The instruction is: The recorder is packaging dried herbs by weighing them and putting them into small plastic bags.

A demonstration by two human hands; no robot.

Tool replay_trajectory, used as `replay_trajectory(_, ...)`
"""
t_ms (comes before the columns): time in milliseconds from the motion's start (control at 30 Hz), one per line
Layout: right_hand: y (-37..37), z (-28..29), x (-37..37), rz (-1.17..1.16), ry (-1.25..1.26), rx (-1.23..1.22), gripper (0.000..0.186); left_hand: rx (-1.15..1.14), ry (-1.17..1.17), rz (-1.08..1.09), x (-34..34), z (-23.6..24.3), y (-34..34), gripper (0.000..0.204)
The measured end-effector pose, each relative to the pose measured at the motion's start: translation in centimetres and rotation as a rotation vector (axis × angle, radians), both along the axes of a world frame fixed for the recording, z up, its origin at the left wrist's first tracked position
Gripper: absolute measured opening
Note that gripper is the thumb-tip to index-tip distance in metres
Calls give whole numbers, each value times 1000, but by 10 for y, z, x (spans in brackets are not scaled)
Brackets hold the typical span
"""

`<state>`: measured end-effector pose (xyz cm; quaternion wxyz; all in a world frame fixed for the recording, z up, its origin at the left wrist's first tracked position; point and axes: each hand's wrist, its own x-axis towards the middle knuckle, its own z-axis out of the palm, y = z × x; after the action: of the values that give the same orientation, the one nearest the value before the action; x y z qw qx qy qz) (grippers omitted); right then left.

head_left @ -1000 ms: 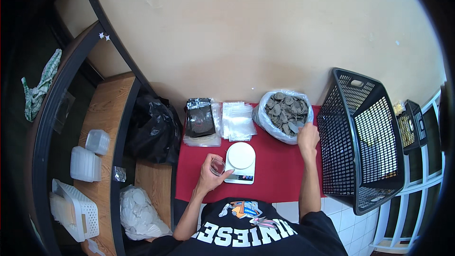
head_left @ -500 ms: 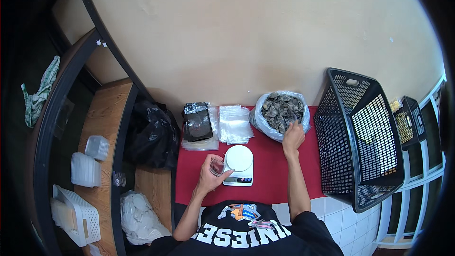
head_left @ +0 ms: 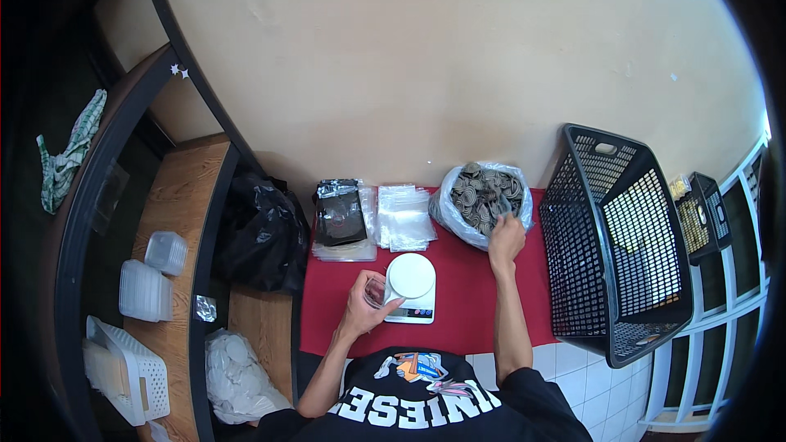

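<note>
My left hand (head_left: pixel 360 309) is closed around a small clear plastic cup (head_left: pixel 375 290), held beside the left edge of a white kitchen scale (head_left: pixel 420 312) with a round white plate (head_left: pixel 411 276). My thumb reaches over the front of the scale. At the far right of the cloth stands an open clear plastic bag (head_left: pixel 449 217) filled with dark, spiral-striped round snacks (head_left: pixel 479 192). Over its near edge my right hand (head_left: pixel 506 245) reaches in with closed fingers. Something greyish and see-through shows at the fingertips, too small to name.
Clear packaging bags (head_left: pixel 403 217) and a black pouch (head_left: pixel 340 217) lie behind the scale on the red cloth (head_left: pixel 467 303). A large black basket (head_left: pixel 610 254) stands at the right. Clear tubs (head_left: pixel 146 290) and a white basket (head_left: pixel 135 368) occupy the wooden shelf at the left.
My right hand stays at the snack bag, where the snacks by its fingers have shifted and heap up more. The left hand keeps the cup beside the scale. The whole view has moved slightly.
</note>
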<state>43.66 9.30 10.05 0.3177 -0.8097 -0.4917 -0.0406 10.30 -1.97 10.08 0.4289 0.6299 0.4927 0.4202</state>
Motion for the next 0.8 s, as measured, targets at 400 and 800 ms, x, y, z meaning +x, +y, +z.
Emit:
replay_trajectory(400,-8,-5,5,27,225,87,25,27,12,-19,6,-9,-1,55)
replay_trajectory(800,16,-36,19,-21,468,186,26,27,26,-63,16,1,-1,57)
